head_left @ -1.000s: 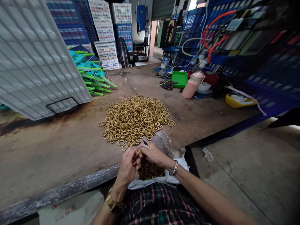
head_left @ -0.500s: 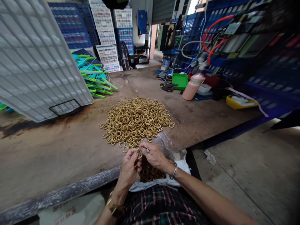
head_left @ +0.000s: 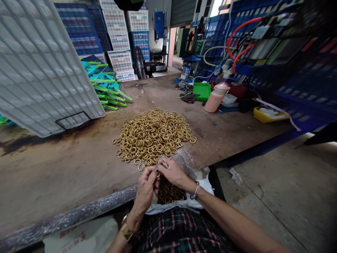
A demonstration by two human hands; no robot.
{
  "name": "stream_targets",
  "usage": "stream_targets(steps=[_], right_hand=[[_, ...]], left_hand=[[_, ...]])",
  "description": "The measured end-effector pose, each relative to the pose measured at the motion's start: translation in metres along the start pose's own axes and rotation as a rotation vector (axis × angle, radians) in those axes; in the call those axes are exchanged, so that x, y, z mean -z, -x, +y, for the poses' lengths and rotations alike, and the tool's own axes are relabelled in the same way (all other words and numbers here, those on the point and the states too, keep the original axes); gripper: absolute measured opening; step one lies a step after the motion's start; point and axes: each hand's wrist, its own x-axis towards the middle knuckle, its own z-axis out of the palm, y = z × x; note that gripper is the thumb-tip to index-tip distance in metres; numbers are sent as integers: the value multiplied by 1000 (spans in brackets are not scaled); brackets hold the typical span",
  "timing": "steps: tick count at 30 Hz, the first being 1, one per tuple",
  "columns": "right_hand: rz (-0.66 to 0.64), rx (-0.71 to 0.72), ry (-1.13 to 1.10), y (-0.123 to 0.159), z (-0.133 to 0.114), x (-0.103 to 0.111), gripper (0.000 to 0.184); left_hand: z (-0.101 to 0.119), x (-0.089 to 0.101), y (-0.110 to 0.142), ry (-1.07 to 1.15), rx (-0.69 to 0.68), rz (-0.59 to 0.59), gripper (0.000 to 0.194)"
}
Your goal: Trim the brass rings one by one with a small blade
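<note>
My left hand point(head_left: 146, 184) is closed, pinching a brass-coloured ring point(head_left: 158, 175) between thumb and fingers. Close against it, my right hand point(head_left: 173, 174) is closed around a small, pointed metal tool point(head_left: 164, 163); its exact kind is too small to make out. Just beyond both hands, a heap of matching rings point(head_left: 155, 135) lies on the brown table point(head_left: 86, 165). Below my hands, more rings point(head_left: 171, 194) fill a white bag point(head_left: 205, 185) at the table's edge, partly hidden by my right hand.
At left a white plastic crate point(head_left: 50, 70) stands tilted beside green and turquoise plastic pieces point(head_left: 110, 89). A pink bottle point(head_left: 214, 100), green tray point(head_left: 202, 91) and yellow tray point(head_left: 270, 115) sit at the right. Machinery with orange hoses point(head_left: 234, 58) rises behind them.
My right hand has turned slightly and the tool's tip now points more upward. The ring has shifted a little in my left fingers and shows less. The heap looks unchanged.
</note>
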Motion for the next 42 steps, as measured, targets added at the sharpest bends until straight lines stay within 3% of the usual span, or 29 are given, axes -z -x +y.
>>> stream_targets(steps=[10,14,18,24,32,34,36,39,42], right_hand=[[-54,27,-19,1,-1,4,22],[-17,102,230,4,5,7,20],[-107,200,546,9,13,6,17],[-199,169,787,13,9,3,26],[-204,45,922,13,6,0,24],[-171,-7,953,11,10,4,24],[-88,-67,976,7,15,17,26],[108,-121,970,-1,24,49,30],[306,-138,933,-9,37,89,29]], left_hand=[[-4,0,-1,33,-37,-25,27],[-4,1,-1,32,-37,-26,26],[-4,1,-2,-3,-53,-7,27],[0,0,0,-71,-68,26,28],[-4,0,4,-81,-49,38,29],[-4,-1,10,-39,-7,-6,29],[-2,-3,16,51,62,-122,29],[-1,-9,24,214,193,-334,28],[-9,-15,26,297,353,-400,28]])
